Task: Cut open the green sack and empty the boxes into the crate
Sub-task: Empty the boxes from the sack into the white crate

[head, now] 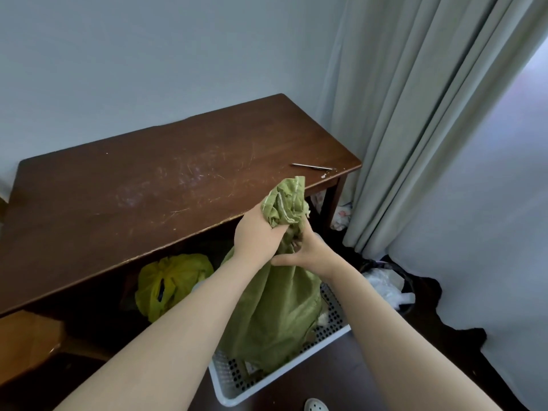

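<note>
Head view: left hand (261, 232) and right hand (310, 253), fingers curled, clench the bunched end of the crumpled green sack (275, 315) — it hangs into the white perforated plastic crate (234, 381). Best lifted higher and shaken there.

Light: soft, cool daylight of moderate brightness.
Source: right of the dark brown wooden table (178, 179), through the pale grey-green pleated curtain (415, 114); washed-out white patch at far upper right.
Glare: dull sheen on the tabletop, picking out scratches.
Shadow: deep beneath the table; the green fabric sack (275, 307) in front of it is evenly lit.
Focus: sharp centre, softer margins.
Distortion: wide-angle; table edges bowed, curtain folds leaning.
</note>
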